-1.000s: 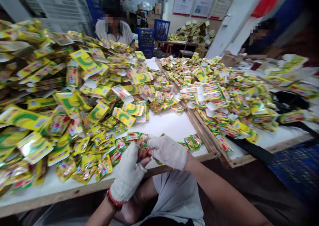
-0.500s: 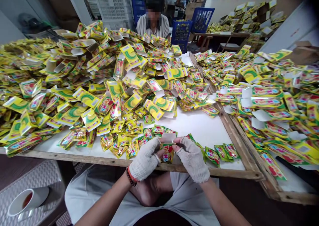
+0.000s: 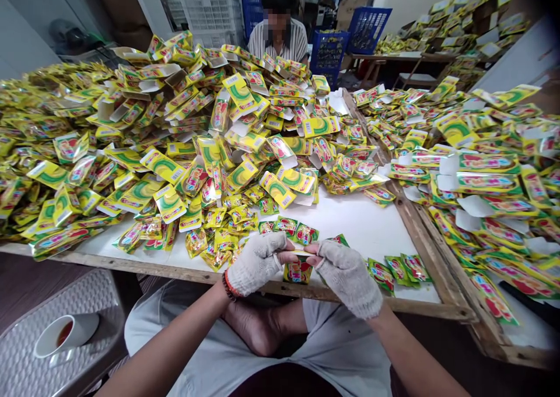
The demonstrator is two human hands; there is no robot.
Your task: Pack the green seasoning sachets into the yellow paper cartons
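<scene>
Both hands wear whitish knitted gloves with bare fingertips, and they meet near the table's front edge. Between them is a small printed carton (image 3: 298, 271), green, yellow and red, its top edge thin and pale. My left hand (image 3: 259, 263) pinches the left end of that edge with thumb and fingers. My right hand (image 3: 347, 273) grips the right end the same way. The carton's inside does not show. Just behind the hands lie several small green-and-red sachets (image 3: 307, 234). More green sachets (image 3: 397, 270) lie to the right of my right hand.
A large heap of yellow cartons (image 3: 153, 169) covers the left and back. Beyond a wooden divider (image 3: 420, 245) lies another pile of cartons (image 3: 481, 181). A white cup (image 3: 67, 334) stands on a grey stool (image 3: 26, 362). Across the table sits a person (image 3: 280, 35), near blue crates (image 3: 330, 56).
The white flap that stood up between my fingers is now folded down to a thin edge. Both hands remain at the carton, and the view has shifted slightly.
</scene>
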